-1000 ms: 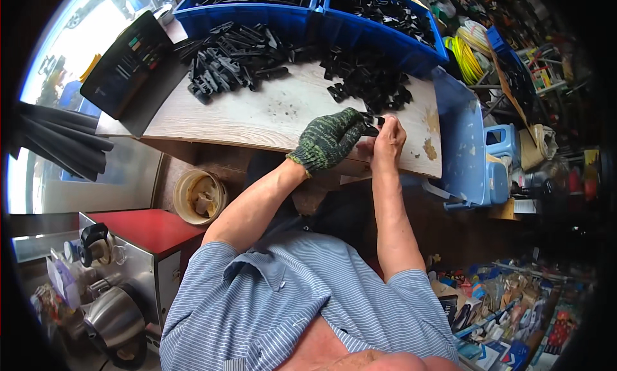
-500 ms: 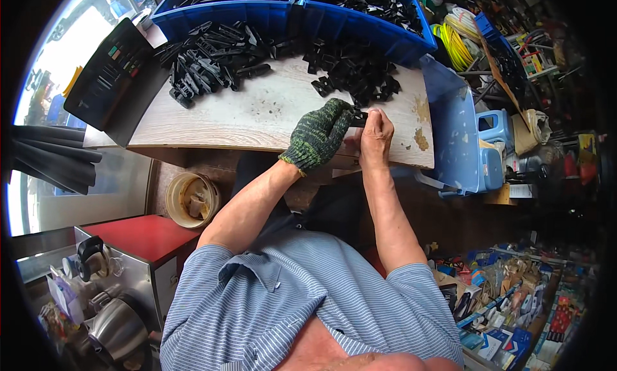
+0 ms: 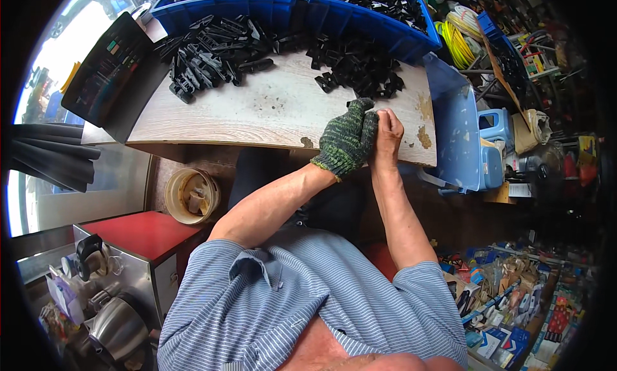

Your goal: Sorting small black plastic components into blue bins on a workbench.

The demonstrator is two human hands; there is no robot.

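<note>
Since the last couple of frames: both hands have pulled back toward the near edge of the surface (image 3: 257, 110), and whatever small black piece showed between the fingertips a second ago is now hidden behind them.

Left hand (image 3: 346, 138): in a green knit glove, curled mostly closed, thumb up, pressed right against the other hand. Can't see anything sticking out of it, so I can't tell what it's holding, if anything.

Right hand (image 3: 387, 134): bare, fingers folded into a loose fist, knuckles touching the glove. Same deal, the grip is closed but what's inside is covered.

What that means: my read is the two hands are squeezing or snapping something together between them, and the piece has gone from being picked up to being worked on. Just a guess from the pose.

Black parts, right pile (image 3: 360, 65): heap of small black plastic pieces just beyond the hands, nearest thing to them.

Black parts, left pile (image 3: 212, 46): longer black pieces, well apart from the hands, far left of the surface.

Blue bins (image 3: 360, 17): two of them along the far edge, both holding more black parts.

Also around: blue plastic chair (image 3: 453, 133) to the right, tan bucket (image 3: 191, 194) on the floor to the left.
</note>
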